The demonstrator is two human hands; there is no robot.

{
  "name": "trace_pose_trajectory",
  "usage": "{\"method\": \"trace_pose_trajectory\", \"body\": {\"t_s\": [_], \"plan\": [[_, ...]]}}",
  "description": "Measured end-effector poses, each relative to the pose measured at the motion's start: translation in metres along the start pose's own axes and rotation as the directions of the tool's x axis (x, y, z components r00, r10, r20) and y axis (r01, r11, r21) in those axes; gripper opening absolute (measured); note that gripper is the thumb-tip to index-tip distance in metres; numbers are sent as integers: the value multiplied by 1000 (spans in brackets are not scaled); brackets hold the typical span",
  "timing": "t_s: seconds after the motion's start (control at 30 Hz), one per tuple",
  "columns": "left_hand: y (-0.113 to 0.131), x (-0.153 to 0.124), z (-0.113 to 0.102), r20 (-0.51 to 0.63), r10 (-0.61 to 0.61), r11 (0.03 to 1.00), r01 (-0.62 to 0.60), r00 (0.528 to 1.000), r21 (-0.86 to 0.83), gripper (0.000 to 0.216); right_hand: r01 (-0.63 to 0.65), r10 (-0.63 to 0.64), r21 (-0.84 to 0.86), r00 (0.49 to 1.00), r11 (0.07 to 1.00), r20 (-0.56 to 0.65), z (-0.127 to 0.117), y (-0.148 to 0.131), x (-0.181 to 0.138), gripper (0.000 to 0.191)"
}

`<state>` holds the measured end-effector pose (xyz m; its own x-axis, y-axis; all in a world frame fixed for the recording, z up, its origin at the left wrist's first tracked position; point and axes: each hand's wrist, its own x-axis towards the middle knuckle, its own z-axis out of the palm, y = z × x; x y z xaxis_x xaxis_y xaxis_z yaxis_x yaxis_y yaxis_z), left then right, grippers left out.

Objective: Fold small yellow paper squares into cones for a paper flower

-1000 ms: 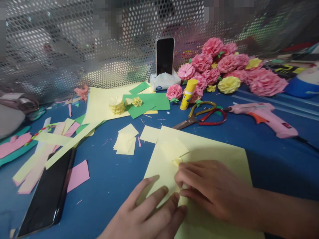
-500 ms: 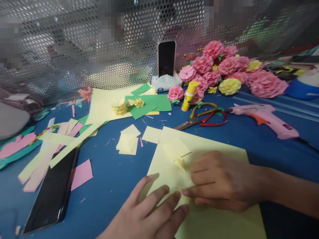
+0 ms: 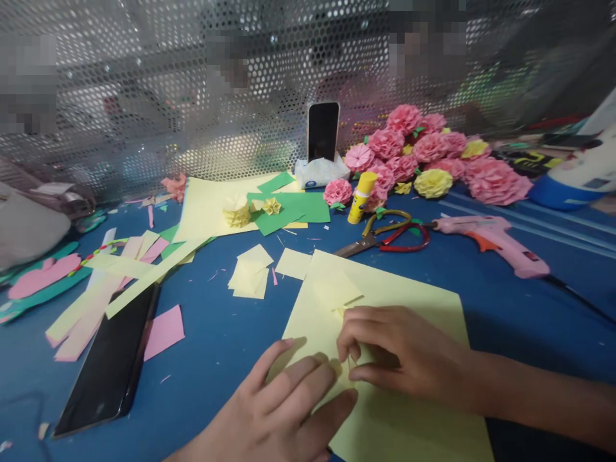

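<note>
A small paper piece (image 3: 350, 368) lies between the loosely spread left hand (image 3: 289, 401) and the nearer right hand (image 3: 407, 350), whose pinch is unclear.

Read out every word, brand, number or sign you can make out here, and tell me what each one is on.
No text reads clearly.
Glue stick: dark print, too small to read.
Tissue pack: blue mark, too blurred to read.
Black item: yellow marking, unreadable.
Blue-and-white container: dark patch, too blurred to read.
</note>
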<state>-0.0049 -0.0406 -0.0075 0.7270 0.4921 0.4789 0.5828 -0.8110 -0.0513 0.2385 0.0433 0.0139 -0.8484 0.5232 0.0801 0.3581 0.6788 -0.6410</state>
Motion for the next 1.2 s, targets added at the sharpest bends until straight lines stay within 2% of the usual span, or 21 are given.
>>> {"method": "trace_pose_trajectory", "body": {"t_s": [0.1,0.2,0.3,0.37,0.43,0.5,0.63,0.8,1.2], "plan": [[2,2,-1,-27,-27,1000,27,999,0,30,-31,33,165,999,986,-8,-1,-1,1,9],[4,3,-2,-133,-78,997,77,988,-14,25,59,-33,268,994,962,-100,0,1,0,14],[2,2,-4,-169,-171,984,161,971,-73,21,232,-199,187,963,955,-181,0,4,0,19],[1,1,-6,-141,-204,975,188,969,-120,21,308,-297,72,945,949,-137,0,7,0,24],[0,1,-6,-114,-169,979,153,979,-135,22,351,-352,-28,933,936,-78,-1,10,0,27],[-1,1,-4,-86,-81,992,72,993,-102,23,370,-374,-92,926,925,-42,-4,12,1,29],[-3,0,0,-24,35,999,-36,999,-36,34,394,-399,-130,917,910,-17,-9,16,4,29],[-2,-1,2,-31,56,998,-56,998,19,43,395,-402,-127,915,910,-34,-13,18,5,26],[1,-2,4,9,67,996,-67,998,61,39,349,-348,-126,937,928,37,-9,16,2,24]]}}
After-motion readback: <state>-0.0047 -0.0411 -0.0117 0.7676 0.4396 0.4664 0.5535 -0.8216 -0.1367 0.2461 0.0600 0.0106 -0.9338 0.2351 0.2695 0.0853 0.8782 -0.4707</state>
